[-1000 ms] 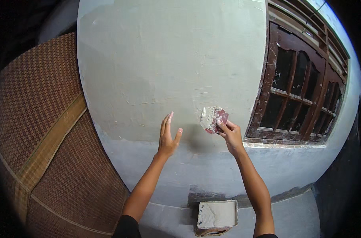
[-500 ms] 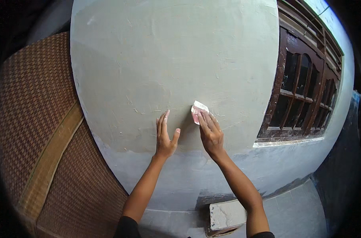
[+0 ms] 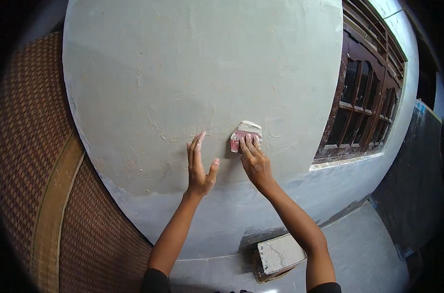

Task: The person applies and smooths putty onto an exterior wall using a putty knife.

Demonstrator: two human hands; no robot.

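Against the pale wall [image 3: 192,63], my right hand [image 3: 255,158] grips a flat red putty scraper [image 3: 241,136]. White putty coats the scraper's upper edge, and the fingers press on its face. To its left, my left hand [image 3: 200,168] is raised close to the wall with fingers up and thumb apart, holding nothing. Whitish smears mark its fingertips. I cannot tell whether it touches the wall. Thin ridges of putty run across the wall around both hands. Below the putty-covered area the wall shows a bluish-grey band.
A brown woven mat partition [image 3: 41,117] stands along the left. At the right is a dark wooden window [image 3: 361,105] with a whitish sill. On the grey tiled floor [image 3: 363,244], a container topped with white putty [image 3: 280,253] sits by the wall's foot. A dark sheet [image 3: 407,180] hangs far right.
The scraper has turned and now shows more of its red face and the putty along its top edge. The view has shifted slightly. My left hand stays raised and empty.
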